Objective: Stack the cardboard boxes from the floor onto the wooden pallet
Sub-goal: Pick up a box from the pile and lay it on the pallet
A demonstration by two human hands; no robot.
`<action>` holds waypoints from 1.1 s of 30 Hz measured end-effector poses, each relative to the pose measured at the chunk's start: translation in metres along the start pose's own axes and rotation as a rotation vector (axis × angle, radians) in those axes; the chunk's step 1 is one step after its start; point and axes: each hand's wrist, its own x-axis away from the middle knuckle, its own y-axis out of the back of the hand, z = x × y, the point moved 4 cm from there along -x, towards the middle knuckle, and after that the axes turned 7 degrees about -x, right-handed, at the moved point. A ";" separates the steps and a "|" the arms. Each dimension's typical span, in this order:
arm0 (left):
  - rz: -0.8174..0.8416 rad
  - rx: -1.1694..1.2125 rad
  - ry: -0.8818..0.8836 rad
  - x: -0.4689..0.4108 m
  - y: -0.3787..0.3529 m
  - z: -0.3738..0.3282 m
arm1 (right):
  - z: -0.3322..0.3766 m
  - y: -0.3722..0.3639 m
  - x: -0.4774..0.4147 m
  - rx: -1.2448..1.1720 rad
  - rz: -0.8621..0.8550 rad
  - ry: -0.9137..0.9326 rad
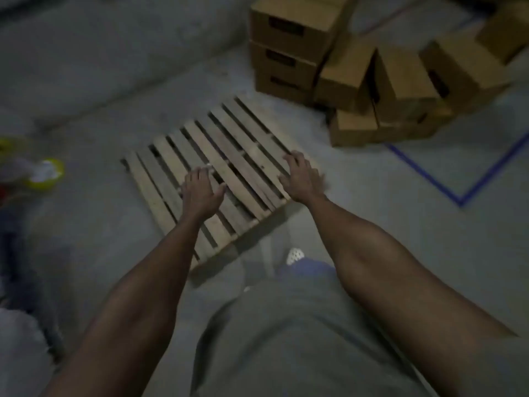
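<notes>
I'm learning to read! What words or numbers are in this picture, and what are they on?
No text can be read.
On the boxes: dark patches, too blurred to tell whether they are print.
On the pallet: no writing shows.

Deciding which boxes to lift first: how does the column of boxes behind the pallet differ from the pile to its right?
The column is three boxes stacked squarely; the pile is a loose jumble. The column's boxes sit level, while several in the pile lie tilted. The column stands taller; the pile spreads wider, toward the blue floor tape. Both are brown cardboard with dark side marks, and neither is on the pallet.
</notes>
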 end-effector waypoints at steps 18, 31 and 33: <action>0.903 0.790 0.470 0.005 -0.153 -0.202 | -0.288 0.023 0.114 -0.468 -0.025 -0.769; 1.023 0.725 0.526 -0.015 -0.253 -0.397 | -0.437 0.093 0.071 -0.614 -0.080 -0.889; 1.036 0.780 0.527 -0.032 -0.263 -0.431 | -0.460 0.096 0.061 -0.663 -0.114 -0.924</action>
